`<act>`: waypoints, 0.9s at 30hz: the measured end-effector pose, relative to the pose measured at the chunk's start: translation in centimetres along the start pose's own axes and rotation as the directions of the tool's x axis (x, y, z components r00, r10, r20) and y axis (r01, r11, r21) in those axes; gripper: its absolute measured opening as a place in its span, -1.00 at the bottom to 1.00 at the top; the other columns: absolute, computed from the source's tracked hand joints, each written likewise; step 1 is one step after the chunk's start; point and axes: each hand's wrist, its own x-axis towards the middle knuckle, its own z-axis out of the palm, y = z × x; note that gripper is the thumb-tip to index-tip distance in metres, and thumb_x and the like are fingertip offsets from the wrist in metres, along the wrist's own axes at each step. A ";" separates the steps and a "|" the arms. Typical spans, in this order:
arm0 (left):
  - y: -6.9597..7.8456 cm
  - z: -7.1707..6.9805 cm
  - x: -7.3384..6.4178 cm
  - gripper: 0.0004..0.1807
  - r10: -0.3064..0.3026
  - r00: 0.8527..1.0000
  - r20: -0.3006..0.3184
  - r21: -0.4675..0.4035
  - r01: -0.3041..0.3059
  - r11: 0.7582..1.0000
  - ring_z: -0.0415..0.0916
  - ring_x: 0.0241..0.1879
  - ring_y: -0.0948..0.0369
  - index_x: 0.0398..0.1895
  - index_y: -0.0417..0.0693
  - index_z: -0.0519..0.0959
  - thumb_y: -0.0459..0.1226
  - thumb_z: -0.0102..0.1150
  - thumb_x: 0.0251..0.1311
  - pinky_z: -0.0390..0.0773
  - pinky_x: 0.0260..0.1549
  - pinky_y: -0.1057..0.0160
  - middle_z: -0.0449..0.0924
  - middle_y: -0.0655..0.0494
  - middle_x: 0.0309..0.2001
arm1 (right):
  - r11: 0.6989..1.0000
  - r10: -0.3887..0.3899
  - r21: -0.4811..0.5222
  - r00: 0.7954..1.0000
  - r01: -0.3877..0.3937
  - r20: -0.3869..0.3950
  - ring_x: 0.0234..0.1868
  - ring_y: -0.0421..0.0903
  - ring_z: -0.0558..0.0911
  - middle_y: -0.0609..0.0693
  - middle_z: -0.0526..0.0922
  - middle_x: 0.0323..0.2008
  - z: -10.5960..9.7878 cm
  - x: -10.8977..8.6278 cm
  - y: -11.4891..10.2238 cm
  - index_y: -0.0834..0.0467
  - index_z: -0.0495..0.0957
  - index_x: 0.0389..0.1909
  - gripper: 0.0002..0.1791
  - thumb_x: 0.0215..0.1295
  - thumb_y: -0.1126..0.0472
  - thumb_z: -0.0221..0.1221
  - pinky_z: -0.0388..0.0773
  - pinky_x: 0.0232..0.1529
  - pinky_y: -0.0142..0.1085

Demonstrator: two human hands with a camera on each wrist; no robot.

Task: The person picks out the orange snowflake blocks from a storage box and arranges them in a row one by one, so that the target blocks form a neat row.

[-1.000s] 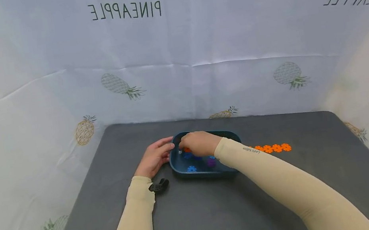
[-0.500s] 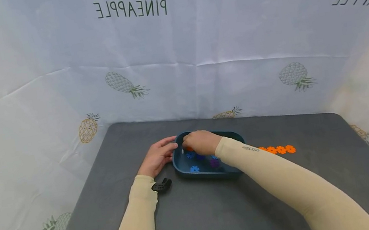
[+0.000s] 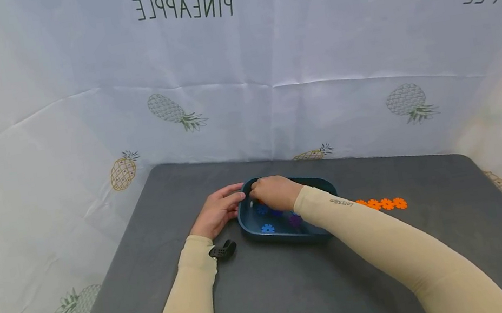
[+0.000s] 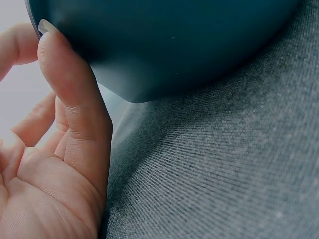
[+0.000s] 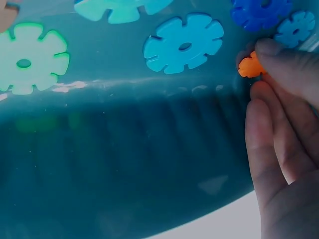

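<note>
A dark teal tray (image 3: 288,237) stands on the grey table, with several flower-shaped slotted plastic discs inside. My left hand (image 3: 217,211) lies at the tray's left end. Its thumb (image 4: 72,94) touches the tray near the rim, and the other fingers are loosely extended. Inside the tray's left part, my right hand (image 3: 277,191) pinches an orange flower-shaped disc (image 5: 250,66) between thumb and fingers. Near it in the right wrist view lie a light blue disc (image 5: 167,46), a dark blue disc (image 5: 251,19) and a pale green disc (image 5: 42,62).
Right of the tray, a row of orange flower discs (image 3: 387,204) lies on the table (image 3: 273,295), partly hidden by my right sleeve. A purple disc (image 3: 295,220) sits in the tray. Behind the table hangs a white pineapple-print cloth (image 3: 329,56).
The head view has turned slightly, so everything sits a little farther right in it. Both hands keep their places at the tray. Less of the orange disc shows under my right fingers.
</note>
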 end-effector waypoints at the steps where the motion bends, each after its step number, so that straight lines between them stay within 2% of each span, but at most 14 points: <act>1: 0.0 0.1 0.0 -0.41 -0.001 1.000 0.000 0.000 0.001 1.000 0.60 -0.23 0.25 0.54 0.12 0.51 -0.07 0.34 0.51 0.67 -0.19 0.31 0.70 0.02 0.08 | 1.000 0.006 0.003 1.000 -0.006 0.008 -0.09 -0.07 0.75 0.01 0.78 -0.11 -0.1 -0.1 0.0 0.09 0.81 0.02 -0.80 0.59 0.30 0.23 0.75 0.04 -0.16; 5: 0.1 0.3 0.1 -0.41 -0.001 1.000 0.003 -0.003 0.001 1.000 0.60 -0.23 0.25 0.54 0.10 0.51 -0.07 0.34 0.50 0.67 -0.19 0.31 0.70 0.03 0.07 | 0.999 0.025 0.042 0.999 -0.026 0.032 -0.09 -0.06 0.74 0.03 0.75 -0.08 -0.4 -0.6 0.2 0.09 0.81 0.06 -0.78 0.61 0.29 0.21 0.75 0.08 -0.14; 10: 0.1 0.3 0.0 -0.41 0.005 1.000 0.008 -0.004 -0.005 1.000 0.64 -0.18 0.22 0.55 0.11 0.50 -0.07 0.33 0.51 0.69 -0.16 0.30 0.71 -0.06 0.14 | 0.989 0.039 0.144 0.999 -0.043 0.030 -0.10 -0.06 0.67 0.03 0.71 -0.08 -1.0 -1.5 0.4 0.11 0.81 0.08 -0.79 0.55 0.27 0.30 0.72 0.13 -0.13; 16: -0.1 0.3 -0.1 -0.40 0.010 1.000 0.001 0.007 -0.010 1.000 0.68 -0.15 0.21 0.57 0.09 0.47 -0.09 0.31 0.52 0.71 -0.14 0.28 0.72 -0.06 0.17 | 0.960 0.077 0.267 0.997 -0.081 0.026 -0.02 -0.04 0.66 0.05 0.69 0.05 -2.2 -3.2 1.0 0.14 0.77 0.16 -0.69 0.44 0.30 0.37 0.70 0.17 -0.12; 22: -0.2 0.5 -0.1 -0.43 0.002 1.000 -0.010 -0.016 -0.002 1.000 0.70 -0.16 0.22 0.53 0.08 0.51 -0.13 0.32 0.51 0.71 -0.16 0.28 0.74 -0.03 0.13 | 0.930 0.096 0.351 0.994 -0.110 0.057 0.00 -0.06 0.65 0.01 0.72 0.10 -3.3 -4.7 1.7 0.12 0.72 0.25 -0.65 0.50 0.28 0.32 0.69 0.16 -0.14; 27: 0.1 0.5 -0.2 -0.41 0.002 1.000 -0.005 -0.005 -0.002 1.000 0.71 -0.15 0.25 0.56 0.02 0.47 -0.14 0.30 0.52 0.73 -0.15 0.29 0.76 0.02 0.10 | 0.911 0.104 0.398 0.994 -0.108 0.032 0.08 0.00 0.67 0.03 0.70 0.13 -4.2 -6.0 2.0 0.15 0.69 0.30 -0.60 0.50 0.30 0.31 0.68 0.19 -0.13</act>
